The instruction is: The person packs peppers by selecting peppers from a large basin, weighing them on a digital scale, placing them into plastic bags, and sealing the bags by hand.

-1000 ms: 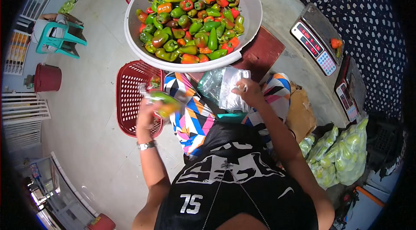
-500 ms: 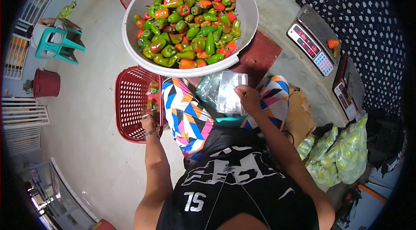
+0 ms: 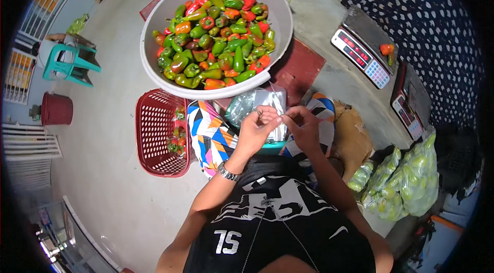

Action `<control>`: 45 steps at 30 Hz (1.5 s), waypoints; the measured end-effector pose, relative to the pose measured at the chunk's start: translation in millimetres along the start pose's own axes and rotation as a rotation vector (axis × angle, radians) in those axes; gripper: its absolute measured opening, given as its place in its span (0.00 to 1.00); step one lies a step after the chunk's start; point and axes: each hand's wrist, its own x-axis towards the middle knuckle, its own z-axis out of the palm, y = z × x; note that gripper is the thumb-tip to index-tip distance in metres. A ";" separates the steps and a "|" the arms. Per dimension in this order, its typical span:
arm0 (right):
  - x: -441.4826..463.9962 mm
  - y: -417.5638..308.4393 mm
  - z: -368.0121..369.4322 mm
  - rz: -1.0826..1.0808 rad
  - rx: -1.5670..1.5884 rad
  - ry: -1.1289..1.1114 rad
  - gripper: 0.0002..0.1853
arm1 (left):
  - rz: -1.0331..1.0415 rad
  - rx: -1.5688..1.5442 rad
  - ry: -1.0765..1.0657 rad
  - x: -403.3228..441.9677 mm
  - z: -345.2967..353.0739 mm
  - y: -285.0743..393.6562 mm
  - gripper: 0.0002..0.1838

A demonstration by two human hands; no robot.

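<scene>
A stack of clear plastic bags (image 3: 276, 99) lies in my lap beside crumpled greenish plastic (image 3: 239, 107). Over it my right hand (image 3: 303, 125) is closed in a pinch on what looks like the thin edge of a clear plastic bag, mostly hidden by the fingers. My left hand (image 3: 259, 128), palm up with thumb and fingers apart, is right next to the right fingertips. Beyond my knees, a big whitish tub (image 3: 150, 75) holds many green, red and orange peppers (image 3: 218, 47). Bagged peppers (image 3: 176, 143) lie in the red basket (image 3: 154, 162) at left.
Two digital scales (image 3: 360, 57) (image 3: 406, 111) stand at right, the farther one with peppers (image 3: 387, 50) on its plate. Plastic bags of green produce (image 3: 414, 180) sit at lower right. A teal chair (image 3: 69, 62) and a dark red bucket (image 3: 55, 108) are at left.
My left hand has left the basket, where packed peppers now lie, and has come over my lap beside the right hand. The right hand has shifted slightly lower.
</scene>
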 end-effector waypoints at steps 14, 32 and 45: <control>-13.4 7.8 -22.0 0.036 0.104 -0.060 0.15 | -0.189 -0.227 -0.282 27.3 3.1 13.1 0.11; 127.7 -16.7 -68.8 -0.089 -0.054 -0.457 0.07 | -0.025 -0.324 0.115 6.3 -29.6 4.6 0.04; 92.2 -113.8 -73.8 -0.367 -0.033 -0.208 0.05 | 0.419 -0.275 0.030 1.2 -12.4 89.2 0.05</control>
